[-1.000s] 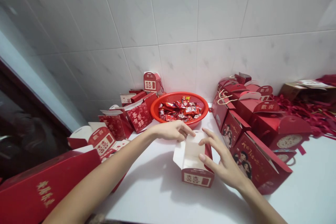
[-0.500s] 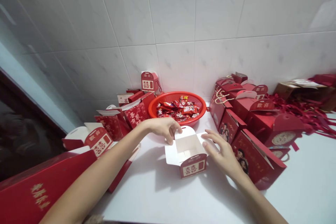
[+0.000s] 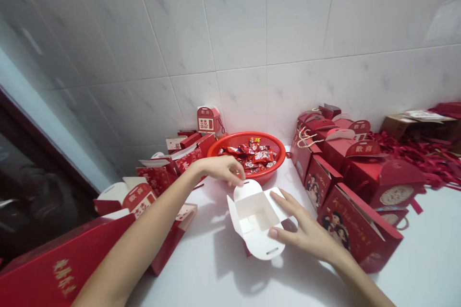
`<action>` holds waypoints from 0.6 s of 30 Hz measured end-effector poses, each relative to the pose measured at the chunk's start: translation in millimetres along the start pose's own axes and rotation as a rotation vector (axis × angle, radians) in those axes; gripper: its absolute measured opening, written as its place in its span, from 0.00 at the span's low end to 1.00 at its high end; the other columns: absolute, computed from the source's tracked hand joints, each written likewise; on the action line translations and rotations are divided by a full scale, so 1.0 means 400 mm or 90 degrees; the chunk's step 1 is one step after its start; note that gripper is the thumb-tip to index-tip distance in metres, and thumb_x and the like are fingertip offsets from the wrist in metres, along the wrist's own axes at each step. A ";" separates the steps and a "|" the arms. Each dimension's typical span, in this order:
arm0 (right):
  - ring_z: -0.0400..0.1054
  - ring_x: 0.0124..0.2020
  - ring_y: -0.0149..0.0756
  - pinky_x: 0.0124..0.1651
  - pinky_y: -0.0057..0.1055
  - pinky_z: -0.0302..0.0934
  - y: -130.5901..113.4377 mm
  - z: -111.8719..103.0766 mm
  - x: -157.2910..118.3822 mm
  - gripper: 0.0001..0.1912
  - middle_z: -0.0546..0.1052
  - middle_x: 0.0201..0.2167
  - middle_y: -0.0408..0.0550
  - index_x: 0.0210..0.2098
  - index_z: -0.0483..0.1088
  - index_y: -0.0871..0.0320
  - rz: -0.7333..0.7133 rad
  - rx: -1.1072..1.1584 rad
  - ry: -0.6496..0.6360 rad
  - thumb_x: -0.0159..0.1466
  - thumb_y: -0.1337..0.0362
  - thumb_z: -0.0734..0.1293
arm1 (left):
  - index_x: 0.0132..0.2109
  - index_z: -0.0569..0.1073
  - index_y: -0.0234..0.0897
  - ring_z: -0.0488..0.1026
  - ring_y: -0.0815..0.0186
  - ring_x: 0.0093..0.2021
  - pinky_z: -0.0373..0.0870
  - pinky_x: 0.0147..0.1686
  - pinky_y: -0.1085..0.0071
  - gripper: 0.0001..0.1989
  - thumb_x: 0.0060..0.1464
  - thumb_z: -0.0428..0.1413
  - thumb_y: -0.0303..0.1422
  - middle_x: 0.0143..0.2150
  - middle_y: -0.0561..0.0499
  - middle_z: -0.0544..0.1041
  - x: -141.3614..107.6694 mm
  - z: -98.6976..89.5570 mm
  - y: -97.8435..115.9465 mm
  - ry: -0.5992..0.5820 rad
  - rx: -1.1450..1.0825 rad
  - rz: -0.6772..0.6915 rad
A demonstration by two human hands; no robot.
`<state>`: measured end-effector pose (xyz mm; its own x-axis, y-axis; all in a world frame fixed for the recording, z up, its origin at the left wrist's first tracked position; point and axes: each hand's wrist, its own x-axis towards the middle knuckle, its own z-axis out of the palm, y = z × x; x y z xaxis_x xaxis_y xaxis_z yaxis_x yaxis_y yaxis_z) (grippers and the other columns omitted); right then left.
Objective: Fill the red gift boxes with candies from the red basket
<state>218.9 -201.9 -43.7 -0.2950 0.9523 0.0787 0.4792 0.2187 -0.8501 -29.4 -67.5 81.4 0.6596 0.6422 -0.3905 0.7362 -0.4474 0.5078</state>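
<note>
A small red paper gift box (image 3: 257, 216) with a white inside stands unfolded on the white table, its flaps spread outward. My right hand (image 3: 300, 225) grips it at the right corner, thumb on the near flap and fingers on the right flap. Over the far flap is my left hand (image 3: 223, 169), fingers loosely bent and nothing visible in them; whether a fingertip touches the flap's edge is unclear. Just beyond, a red plastic basket (image 3: 278, 165) holds red-wrapped candies (image 3: 262, 157).
Several red gift boxes (image 3: 363, 153) and bags (image 3: 351, 225) crowd the right side. More red bags (image 3: 154, 175) stand left, with a large red one (image 3: 65, 254) in front. Red ribbons (image 3: 414, 153) lie at the far right, before a tiled wall (image 3: 237, 19).
The box's near flap has folded outward, showing its white inside, under my right thumb. My right hand has moved onto the box's corner. The left flap stands more upright; my left hand has lifted slightly.
</note>
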 end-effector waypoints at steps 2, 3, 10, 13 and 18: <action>0.40 0.73 0.54 0.71 0.54 0.42 -0.002 0.010 0.001 0.48 0.45 0.73 0.55 0.70 0.54 0.51 -0.008 -0.008 0.009 0.57 0.40 0.70 | 0.42 0.79 0.34 0.76 0.64 0.38 0.67 0.36 0.74 0.12 0.55 0.55 0.35 0.38 0.48 0.81 0.042 -0.015 -0.018 0.145 0.060 0.012; 0.40 0.73 0.54 0.71 0.55 0.41 -0.002 0.015 0.001 0.48 0.45 0.73 0.55 0.70 0.54 0.52 -0.010 -0.011 0.011 0.57 0.40 0.70 | 0.43 0.79 0.34 0.76 0.63 0.41 0.67 0.39 0.74 0.12 0.56 0.54 0.33 0.41 0.47 0.81 0.069 -0.018 -0.027 0.201 0.107 0.003; 0.36 0.74 0.54 0.71 0.52 0.44 0.017 0.032 0.007 0.48 0.45 0.73 0.53 0.70 0.53 0.51 0.006 0.010 0.005 0.58 0.39 0.69 | 0.35 0.79 0.34 0.76 0.59 0.36 0.68 0.36 0.71 0.07 0.49 0.59 0.31 0.34 0.46 0.81 0.250 0.004 -0.052 0.177 0.236 -0.098; 0.34 0.74 0.53 0.70 0.52 0.46 0.029 0.037 0.011 0.48 0.44 0.74 0.53 0.71 0.52 0.51 0.012 0.011 -0.008 0.58 0.39 0.68 | 0.35 0.79 0.34 0.77 0.53 0.40 0.68 0.37 0.69 0.09 0.42 0.64 0.30 0.37 0.42 0.81 0.284 0.020 -0.053 0.196 0.272 -0.136; 0.33 0.74 0.54 0.70 0.53 0.44 0.042 0.041 0.013 0.48 0.45 0.73 0.51 0.71 0.52 0.49 0.015 0.002 -0.004 0.58 0.40 0.70 | 0.37 0.77 0.35 0.76 0.53 0.41 0.68 0.37 0.67 0.08 0.50 0.57 0.33 0.40 0.39 0.81 0.281 0.009 -0.066 0.256 0.271 -0.151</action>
<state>211.9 -197.0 -66.1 -0.2888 0.9558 0.0553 0.4830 0.1954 -0.8535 25.8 14.2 21.1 0.4231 0.9012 -0.0935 0.9059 -0.4191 0.0607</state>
